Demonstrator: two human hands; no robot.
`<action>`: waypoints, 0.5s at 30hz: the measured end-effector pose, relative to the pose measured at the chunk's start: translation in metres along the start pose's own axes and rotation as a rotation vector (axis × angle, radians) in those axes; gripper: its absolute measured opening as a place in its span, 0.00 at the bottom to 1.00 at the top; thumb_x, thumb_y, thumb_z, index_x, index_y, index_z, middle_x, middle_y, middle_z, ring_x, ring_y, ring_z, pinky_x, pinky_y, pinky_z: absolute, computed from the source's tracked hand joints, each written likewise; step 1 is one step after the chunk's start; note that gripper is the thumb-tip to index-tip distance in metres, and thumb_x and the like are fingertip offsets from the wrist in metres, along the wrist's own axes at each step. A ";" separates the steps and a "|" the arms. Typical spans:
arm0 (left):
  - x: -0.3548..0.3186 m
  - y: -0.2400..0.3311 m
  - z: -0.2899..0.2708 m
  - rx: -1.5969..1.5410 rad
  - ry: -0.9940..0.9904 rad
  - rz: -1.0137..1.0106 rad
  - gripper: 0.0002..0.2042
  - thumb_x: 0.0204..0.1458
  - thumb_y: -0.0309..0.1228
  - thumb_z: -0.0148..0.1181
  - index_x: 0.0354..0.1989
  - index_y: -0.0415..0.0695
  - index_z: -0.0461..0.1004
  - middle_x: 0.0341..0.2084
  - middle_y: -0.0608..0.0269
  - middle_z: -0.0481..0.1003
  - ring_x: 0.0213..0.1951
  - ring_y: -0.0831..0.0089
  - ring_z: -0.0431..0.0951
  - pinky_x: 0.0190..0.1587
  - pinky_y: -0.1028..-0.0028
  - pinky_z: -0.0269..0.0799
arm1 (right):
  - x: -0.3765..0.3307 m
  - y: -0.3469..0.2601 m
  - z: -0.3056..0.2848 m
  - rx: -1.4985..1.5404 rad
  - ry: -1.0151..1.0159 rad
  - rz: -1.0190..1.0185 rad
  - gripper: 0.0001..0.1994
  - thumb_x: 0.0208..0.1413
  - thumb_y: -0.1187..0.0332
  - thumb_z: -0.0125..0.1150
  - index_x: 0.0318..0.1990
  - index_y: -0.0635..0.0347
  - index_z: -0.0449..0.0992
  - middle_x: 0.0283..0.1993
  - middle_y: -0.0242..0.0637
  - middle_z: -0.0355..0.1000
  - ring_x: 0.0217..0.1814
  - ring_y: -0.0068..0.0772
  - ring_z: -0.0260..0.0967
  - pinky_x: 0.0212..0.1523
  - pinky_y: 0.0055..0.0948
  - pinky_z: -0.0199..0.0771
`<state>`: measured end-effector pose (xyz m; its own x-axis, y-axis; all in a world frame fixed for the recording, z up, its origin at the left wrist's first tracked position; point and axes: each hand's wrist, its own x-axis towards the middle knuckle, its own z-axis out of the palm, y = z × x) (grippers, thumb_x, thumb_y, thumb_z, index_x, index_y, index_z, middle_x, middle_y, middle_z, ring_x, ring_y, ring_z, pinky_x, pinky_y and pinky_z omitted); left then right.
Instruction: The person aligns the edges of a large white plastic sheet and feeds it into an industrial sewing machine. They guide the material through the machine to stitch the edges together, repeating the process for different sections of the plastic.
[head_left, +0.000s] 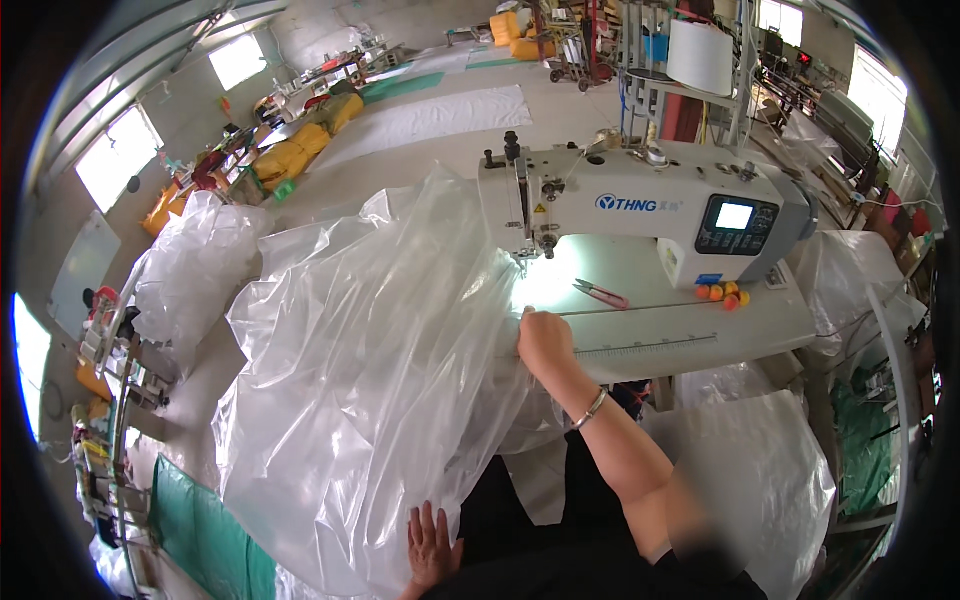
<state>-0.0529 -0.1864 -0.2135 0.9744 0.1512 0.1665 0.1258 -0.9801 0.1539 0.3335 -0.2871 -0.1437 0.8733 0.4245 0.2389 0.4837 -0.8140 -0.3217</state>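
Note:
A big, crumpled sheet of clear plastic film (350,370) spills over the left end of the sewing machine (640,200) and down toward my lap. My right hand (545,340) is closed at the sheet's right edge, just in front of the lit needle area, and pinches the film there. Low in the picture, my left hand (432,545) lies flat against the hanging film with its fingers spread. Pink-handled thread snips (602,294) rest on the machine bed, right of the needle.
Several small orange and yellow balls (728,294) sit under the machine's control panel. More clear plastic (755,490) hangs at the right, and another bundle (195,270) stands at the left. A white thread cone (700,58) is behind the machine. Green sheeting (205,530) lies lower left.

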 end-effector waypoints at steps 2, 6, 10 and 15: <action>-0.006 -0.002 -0.001 -0.109 0.006 -0.127 0.38 0.40 0.31 0.66 0.62 0.33 0.58 0.64 0.34 0.52 0.60 0.36 0.60 0.60 0.52 0.59 | 0.013 0.004 0.008 0.013 0.030 -0.030 0.04 0.49 0.75 0.54 0.31 0.66 0.74 0.25 0.48 0.75 0.30 0.46 0.77 0.31 0.37 0.77; -0.031 -0.038 0.029 -0.217 -0.045 -0.365 0.39 0.42 0.25 0.64 0.65 0.33 0.53 0.63 0.33 0.54 0.62 0.39 0.58 0.63 0.54 0.57 | 0.039 0.014 0.018 0.045 0.084 -0.034 0.06 0.52 0.73 0.53 0.30 0.66 0.74 0.24 0.49 0.74 0.31 0.49 0.76 0.34 0.42 0.76; -0.017 -0.058 -0.020 -0.274 0.086 -0.358 0.15 0.52 0.21 0.55 0.50 0.37 0.74 0.41 0.49 0.77 0.43 0.53 0.78 0.48 0.65 0.72 | 0.048 0.036 0.018 0.226 0.150 -0.081 0.10 0.55 0.67 0.55 0.35 0.65 0.76 0.23 0.48 0.74 0.31 0.51 0.75 0.35 0.44 0.74; 0.001 -0.055 -0.121 -0.784 0.097 -0.601 0.09 0.43 0.12 0.58 0.34 0.34 0.78 0.23 0.60 0.77 0.27 0.75 0.78 0.31 0.77 0.74 | -0.008 0.014 -0.035 0.645 0.410 -0.146 0.18 0.56 0.70 0.59 0.52 0.69 0.68 0.42 0.49 0.71 0.43 0.45 0.73 0.36 0.37 0.75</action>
<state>-0.0819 -0.1170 -0.1040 0.7651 0.6393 -0.0775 0.4012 -0.3792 0.8338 0.3313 -0.3155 -0.1183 0.7679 0.2267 0.5991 0.6398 -0.3166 -0.7003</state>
